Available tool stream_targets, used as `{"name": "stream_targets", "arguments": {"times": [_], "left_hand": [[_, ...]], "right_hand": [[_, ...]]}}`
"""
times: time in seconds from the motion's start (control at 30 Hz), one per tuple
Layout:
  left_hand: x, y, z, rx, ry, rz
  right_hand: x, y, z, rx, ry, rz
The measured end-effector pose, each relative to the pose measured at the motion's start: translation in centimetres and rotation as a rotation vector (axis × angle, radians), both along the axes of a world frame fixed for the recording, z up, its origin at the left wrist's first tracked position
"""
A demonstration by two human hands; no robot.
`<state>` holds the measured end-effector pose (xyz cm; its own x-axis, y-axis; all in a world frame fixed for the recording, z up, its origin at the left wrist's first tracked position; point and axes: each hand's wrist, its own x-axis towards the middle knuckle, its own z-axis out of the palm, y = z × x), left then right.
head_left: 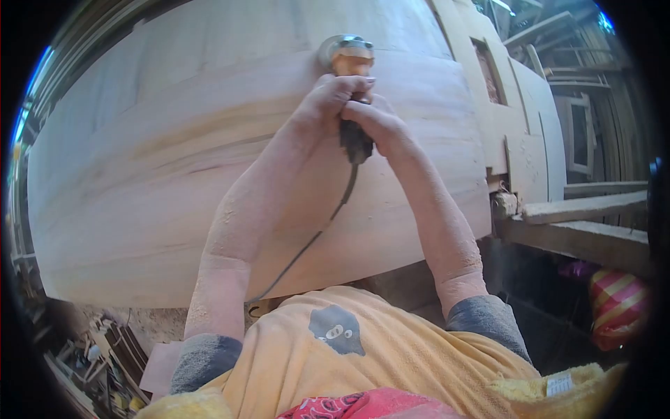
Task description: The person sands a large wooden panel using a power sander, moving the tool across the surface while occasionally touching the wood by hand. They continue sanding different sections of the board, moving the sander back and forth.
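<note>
Both hands are wrapped round an angle grinder [354, 64], which has an orange body and a black rear end with a cord. Its round disc end rests on or just over a wide pale wooden panel [209, 181]; the exact contact is hidden. Gripping nearer the head of the tool is my left hand [333, 92]. Just behind it, my right hand [377, 117] closes round the body. From the rear end a black cord [317, 237] curves down across the panel toward my left side. Pale dust coats both forearms.
Flat boards [527, 153] lie along the panel's right side. Farther right stand timber beams [586, 237] and a red-and-yellow striped bundle [618, 307]. Wood offcuts [115, 349] are piled at the lower left. The panel's near edge runs close to my body.
</note>
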<state>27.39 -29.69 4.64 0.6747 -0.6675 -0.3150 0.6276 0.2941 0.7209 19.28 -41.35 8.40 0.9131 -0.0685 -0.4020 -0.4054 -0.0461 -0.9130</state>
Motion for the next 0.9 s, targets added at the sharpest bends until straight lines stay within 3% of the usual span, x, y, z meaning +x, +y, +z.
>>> {"name": "stream_targets", "arguments": {"times": [0.17, 0.2, 0.3, 0.33, 0.4, 0.47, 0.53, 0.63, 0.67, 0.9], "left_hand": [[-3.2, -12.0, 1.3, 0.028, -0.090, -0.092], [-4.2, -13.4, 2.2, 0.112, -0.104, -0.019], [-8.6, -14.3, 4.6, 0.447, -0.743, 0.332], [-10.5, -13.1, 7.3, 0.205, -0.657, 0.254], [-13.6, -9.9, 11.6, -0.216, -0.612, -0.083], [-15.4, -8.3, 16.1, -0.569, -0.861, -0.256], [-17.4, -7.6, 19.7, -0.800, -0.712, -0.400], [-18.7, -7.6, 23.6, -0.856, -0.655, -0.537], [-18.1, -6.9, 25.2, -0.677, -0.671, -0.721], [-21.1, -9.1, 22.2, -0.731, -0.629, -0.566]], "right_hand": [[-4.1, -11.0, 0.6, -0.036, 0.033, -0.154], [-4.7, -13.0, 0.3, -0.031, 0.068, -0.172], [-6.6, -16.1, 1.6, 0.036, -0.051, -0.201], [-7.2, -17.4, 0.7, 0.098, -0.086, -0.165], [-8.2, -17.0, 2.9, -0.229, 0.018, -0.240], [-8.0, -16.8, 3.0, -0.198, 0.126, -0.365], [-7.1, -17.3, 2.5, -0.116, 0.134, -0.402], [-6.5, -18.7, 1.5, -0.060, 0.061, -0.390], [-6.6, -19.1, 1.0, -0.071, 0.059, -0.397], [-6.7, -18.0, 0.9, -0.033, 0.067, -0.395]]}}
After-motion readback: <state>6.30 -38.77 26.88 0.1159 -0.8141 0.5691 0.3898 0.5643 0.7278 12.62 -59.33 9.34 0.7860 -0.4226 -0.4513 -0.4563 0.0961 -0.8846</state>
